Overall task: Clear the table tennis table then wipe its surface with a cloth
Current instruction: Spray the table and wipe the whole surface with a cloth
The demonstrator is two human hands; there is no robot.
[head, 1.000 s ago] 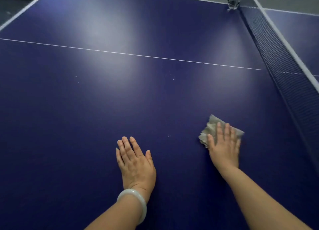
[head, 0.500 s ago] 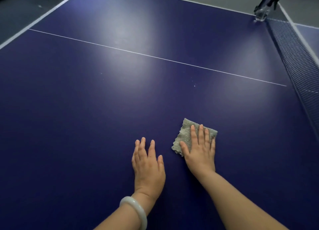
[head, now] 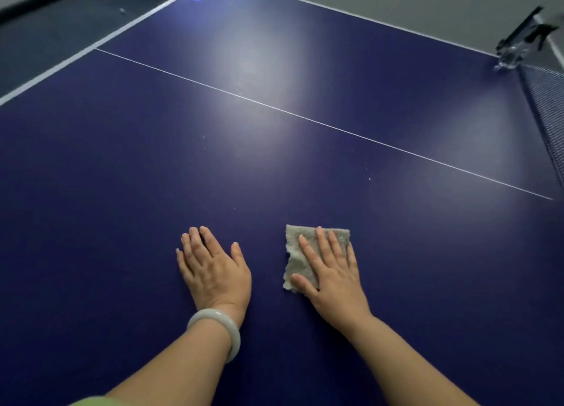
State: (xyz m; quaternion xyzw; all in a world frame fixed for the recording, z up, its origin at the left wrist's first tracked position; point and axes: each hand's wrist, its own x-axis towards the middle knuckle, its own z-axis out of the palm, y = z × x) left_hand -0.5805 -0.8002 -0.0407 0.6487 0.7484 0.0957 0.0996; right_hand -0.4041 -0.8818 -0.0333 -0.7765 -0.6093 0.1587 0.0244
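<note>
Two flat palms: our left hand (head: pixel 213 268) rests with straight fingers on the blue table (head: pixel 122 192), while our right hand (head: pixel 332 280) presses the grey cloth (head: pixel 297 250) just beside it.

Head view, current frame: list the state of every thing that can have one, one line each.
cloth: flat on the table, pressed under the right hand
right hand: fingers straight, pressing the cloth
left hand: fingers straight, palm flat on bare table
table: a few pale specks showing
net: upright, clamped at the far edge
bracelet: on the left wrist
</note>
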